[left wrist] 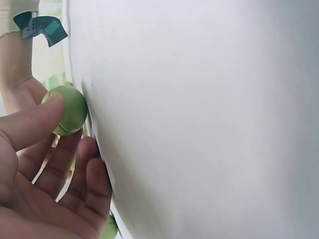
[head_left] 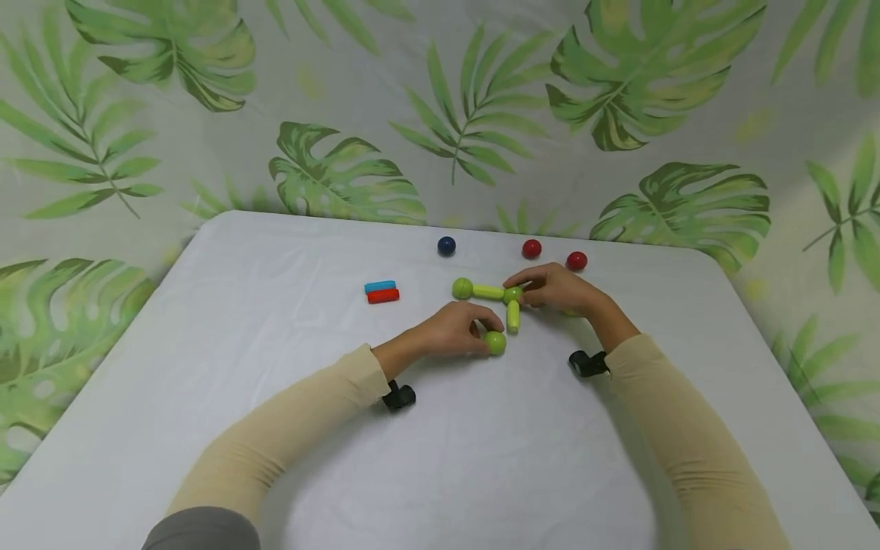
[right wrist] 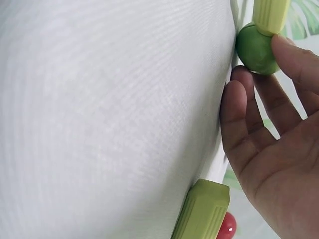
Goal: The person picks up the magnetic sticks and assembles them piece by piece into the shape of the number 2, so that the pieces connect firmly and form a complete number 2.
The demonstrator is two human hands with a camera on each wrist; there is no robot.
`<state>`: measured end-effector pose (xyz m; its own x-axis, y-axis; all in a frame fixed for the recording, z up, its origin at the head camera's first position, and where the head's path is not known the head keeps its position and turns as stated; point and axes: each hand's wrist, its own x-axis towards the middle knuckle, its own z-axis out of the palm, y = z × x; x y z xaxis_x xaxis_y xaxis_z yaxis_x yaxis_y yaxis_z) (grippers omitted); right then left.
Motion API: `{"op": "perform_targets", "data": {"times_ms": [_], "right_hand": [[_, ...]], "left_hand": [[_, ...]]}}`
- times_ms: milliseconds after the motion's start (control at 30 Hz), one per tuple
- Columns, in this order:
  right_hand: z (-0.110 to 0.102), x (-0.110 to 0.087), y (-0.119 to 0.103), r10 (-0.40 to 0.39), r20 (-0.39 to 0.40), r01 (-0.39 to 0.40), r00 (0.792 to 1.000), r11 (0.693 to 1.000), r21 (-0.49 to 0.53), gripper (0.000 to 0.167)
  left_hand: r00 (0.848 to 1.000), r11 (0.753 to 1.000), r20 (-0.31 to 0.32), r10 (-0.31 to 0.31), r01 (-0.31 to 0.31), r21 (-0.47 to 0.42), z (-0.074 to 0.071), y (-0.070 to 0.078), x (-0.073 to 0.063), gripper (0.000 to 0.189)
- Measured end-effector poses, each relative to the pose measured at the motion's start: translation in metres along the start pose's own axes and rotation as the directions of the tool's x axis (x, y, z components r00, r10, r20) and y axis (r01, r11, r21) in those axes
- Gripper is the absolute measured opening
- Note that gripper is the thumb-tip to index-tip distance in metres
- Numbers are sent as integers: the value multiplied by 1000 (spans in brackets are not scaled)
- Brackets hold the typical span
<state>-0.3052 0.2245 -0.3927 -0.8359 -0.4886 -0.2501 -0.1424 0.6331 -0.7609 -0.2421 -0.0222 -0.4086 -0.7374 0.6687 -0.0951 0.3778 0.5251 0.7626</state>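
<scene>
My left hand (head_left: pixel 459 328) pinches a loose green ball (head_left: pixel 494 342) between thumb and fingers, low over the table; the left wrist view shows the thumb across this ball (left wrist: pixel 72 110). My right hand (head_left: pixel 558 290) pinches another green ball (head_left: pixel 512 295) where two yellow-green rods meet. One rod (head_left: pixel 488 292) runs left from it to a further green ball (head_left: pixel 463 288). The other rod (head_left: pixel 512 316) points toward me, its free end just above the left hand's ball. In the right wrist view, thumb and fingers hold the joint ball (right wrist: pixel 256 50).
A separate yellow-green rod (right wrist: pixel 203 211) lies by the right hand, mostly hidden in the head view. Farther back sit a dark blue ball (head_left: pixel 446 246) and two red balls (head_left: pixel 532 249). A blue rod (head_left: pixel 380 286) and a red rod (head_left: pixel 383 296) lie side by side at left.
</scene>
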Motion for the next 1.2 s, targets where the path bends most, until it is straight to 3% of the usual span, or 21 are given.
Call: {"op": "perform_targets", "data": {"times_ms": [267, 800, 1200], "right_hand": [[1, 0, -1, -10, 2, 10, 1000, 1000, -3, 36], [0, -1, 1, -21, 15, 21, 1000, 1000, 3, 36], [0, 1, 3, -17, 4, 17, 1000, 1000, 4, 36]], "left_hand": [[995, 996, -88, -49, 55, 69, 7, 8, 6, 32], [999, 999, -51, -13, 16, 40, 6, 11, 8, 34], [999, 999, -47, -26, 27, 37, 9, 10, 12, 32]]}}
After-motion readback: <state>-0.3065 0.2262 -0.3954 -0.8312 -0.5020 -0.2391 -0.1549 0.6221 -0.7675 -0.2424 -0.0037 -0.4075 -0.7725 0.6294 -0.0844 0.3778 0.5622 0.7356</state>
